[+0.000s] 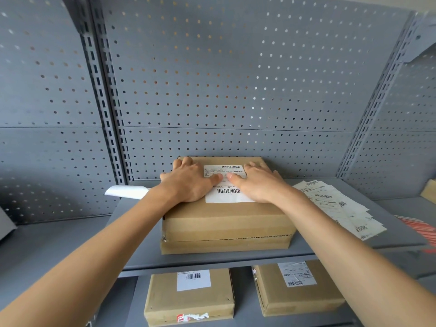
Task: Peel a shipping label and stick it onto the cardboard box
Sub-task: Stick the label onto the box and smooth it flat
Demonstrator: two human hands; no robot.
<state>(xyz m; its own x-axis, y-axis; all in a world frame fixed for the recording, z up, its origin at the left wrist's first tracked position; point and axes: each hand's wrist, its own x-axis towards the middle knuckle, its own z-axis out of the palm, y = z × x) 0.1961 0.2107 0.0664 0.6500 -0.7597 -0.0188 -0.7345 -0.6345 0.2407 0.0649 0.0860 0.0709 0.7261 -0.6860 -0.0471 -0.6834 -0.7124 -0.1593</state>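
label (227,185) pinned by both hands; spare labels (337,206) beside box (226,223).

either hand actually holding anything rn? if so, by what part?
Nothing is gripped. Left hand and right hand lie flat, palms down, thumbs pressing the shipping label onto the cardboard box.

matt brown cardboard box (226,223), white paper label (226,194), grey perforated metal panel (212,79).

Both hands hide the label's (227,182) side edges; its print is too small to read.
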